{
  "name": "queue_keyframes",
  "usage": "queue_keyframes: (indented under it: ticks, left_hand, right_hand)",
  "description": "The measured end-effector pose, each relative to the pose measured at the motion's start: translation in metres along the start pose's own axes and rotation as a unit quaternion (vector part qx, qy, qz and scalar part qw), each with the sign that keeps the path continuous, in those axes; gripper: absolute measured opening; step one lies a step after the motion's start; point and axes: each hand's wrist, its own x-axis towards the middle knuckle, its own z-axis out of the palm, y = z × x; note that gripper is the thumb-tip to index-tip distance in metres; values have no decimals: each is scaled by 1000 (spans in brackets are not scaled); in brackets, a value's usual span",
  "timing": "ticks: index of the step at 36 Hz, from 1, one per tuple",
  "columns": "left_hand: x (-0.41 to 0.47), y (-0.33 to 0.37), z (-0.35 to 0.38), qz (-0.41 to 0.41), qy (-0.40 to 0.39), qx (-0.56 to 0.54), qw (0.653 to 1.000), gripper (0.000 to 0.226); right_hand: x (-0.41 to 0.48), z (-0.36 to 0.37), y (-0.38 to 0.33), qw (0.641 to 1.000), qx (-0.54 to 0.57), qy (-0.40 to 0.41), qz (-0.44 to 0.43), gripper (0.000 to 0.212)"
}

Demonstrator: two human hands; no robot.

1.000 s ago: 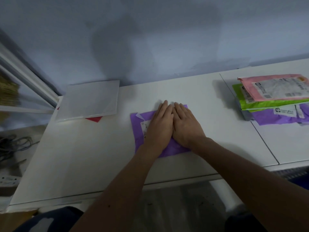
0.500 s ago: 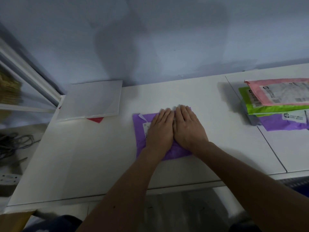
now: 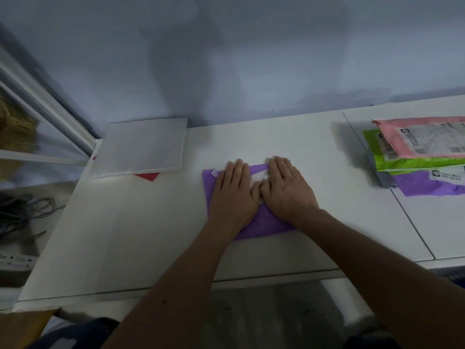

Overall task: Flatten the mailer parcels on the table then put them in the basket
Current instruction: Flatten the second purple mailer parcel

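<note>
Both hands lie palm-down on the purple mailer [image 3: 261, 220], which sits flat on the white bench [image 3: 141, 235] near its middle. The left hand [image 3: 232, 195] and the right hand [image 3: 286, 190] have spread apart since half a second ago: then the fingers ran side by side; now a gap between them exposes the white label [image 3: 259, 176]. Judgement: a smoothing stroke from the centre outward is under way, and wrinkles near the wrists show the near edge is not yet flat.

Grip, both hands: fingers extended, palms pressing, nothing enclosed.

Count:
- One mailer under the hands.
- One stack at the right end of the bench, well apart from the hands: a pink mailer [image 3: 422, 137] on top, a green mailer [image 3: 402, 162] beneath, a second purple mailer [image 3: 425, 185] lowest; a grey edge hints at one more, not confirmed.
- One white mailer [image 3: 141, 147] at far left, over a red piece [image 3: 148, 175].

No basket is in view. Placement is not begun for this parcel.
</note>
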Motion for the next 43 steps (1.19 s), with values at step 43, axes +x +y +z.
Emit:
queue_keyframes:
  ticks: [43]
  left_hand:
    - [6, 20, -11, 18, -21, -88, 996, 74]
  right_hand:
    - [-2, 5, 4, 996, -51, -10, -71, 59]
